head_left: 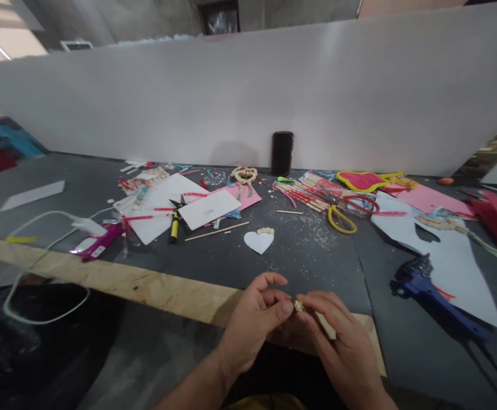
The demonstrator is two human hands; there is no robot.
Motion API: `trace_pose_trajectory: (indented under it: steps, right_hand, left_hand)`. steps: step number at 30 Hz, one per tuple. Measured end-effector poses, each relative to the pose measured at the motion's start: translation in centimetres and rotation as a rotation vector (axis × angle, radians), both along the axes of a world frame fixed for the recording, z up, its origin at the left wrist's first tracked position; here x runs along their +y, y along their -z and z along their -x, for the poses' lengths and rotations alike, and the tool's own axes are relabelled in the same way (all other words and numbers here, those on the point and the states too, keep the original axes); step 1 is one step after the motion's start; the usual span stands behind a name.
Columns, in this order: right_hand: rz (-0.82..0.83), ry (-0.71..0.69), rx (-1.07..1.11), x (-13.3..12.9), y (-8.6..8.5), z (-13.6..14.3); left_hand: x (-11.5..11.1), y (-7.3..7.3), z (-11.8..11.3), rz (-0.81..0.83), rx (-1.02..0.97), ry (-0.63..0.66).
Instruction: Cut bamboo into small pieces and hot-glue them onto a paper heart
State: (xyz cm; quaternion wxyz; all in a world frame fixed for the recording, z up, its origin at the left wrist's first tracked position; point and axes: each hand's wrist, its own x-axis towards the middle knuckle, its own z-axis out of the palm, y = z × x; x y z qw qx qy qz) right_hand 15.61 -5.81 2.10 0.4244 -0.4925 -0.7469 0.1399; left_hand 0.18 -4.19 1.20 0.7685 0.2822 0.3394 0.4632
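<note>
Between my fingertips sits a small cream flower-shaped cluster (299, 306), at the table's front edge. My left hand (259, 313) pinches it from the left with thumb and forefinger. From the other side the fingertips of my right hand (337, 330) close on it. Just beyond my hands a white paper heart (258, 243) lies flat on the dark table, with similar cream pieces (266, 230) along its upper right lobe. A thin wooden stick (216, 231) lies to the heart's left, and pale crumbs are scattered around it.
A blue glue gun (436, 302) rests at right on white paper (465, 267). Yellow-handled scissors (342, 220) lie near several red-patterned sticks (305, 196). Pliers (175, 226), a white card (209, 209) and a purple device (98, 244) are at left. A phone (282, 152) leans on the back panel.
</note>
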Motion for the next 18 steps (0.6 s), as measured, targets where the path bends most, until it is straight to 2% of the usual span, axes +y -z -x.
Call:
trace_pose_trajectory:
  steps: [5,8,11,14,17,18]
  right_hand:
    - [-0.077,-0.035,-0.079,-0.1,0.4,0.2]
    - [-0.103,0.033,-0.134,-0.3,0.3,-0.6]
    - [-0.127,0.254,-0.229,-0.4,-0.2,-3.3]
    - [-0.191,0.543,-0.411,-0.3,-0.4,-7.8]
    - [-0.13,0.858,-0.552,-0.1,0.4,-13.0]
    - [-0.11,0.897,-0.61,0.0,0.9,-14.6]
  left_hand:
    - [0.0,0.2,-0.1,0.004,-0.022,0.015]
    - [0.1,0.1,-0.2,0.047,-0.017,-0.029]
    - [0.3,0.0,-0.1,0.092,-0.004,-0.051]
    - [0.4,0.2,0.1,0.11,-0.012,-0.057]
    - [0.3,0.5,0.2,0.113,-0.021,-0.061]
    - [0.3,0.5,0.1,0.112,-0.018,-0.061]
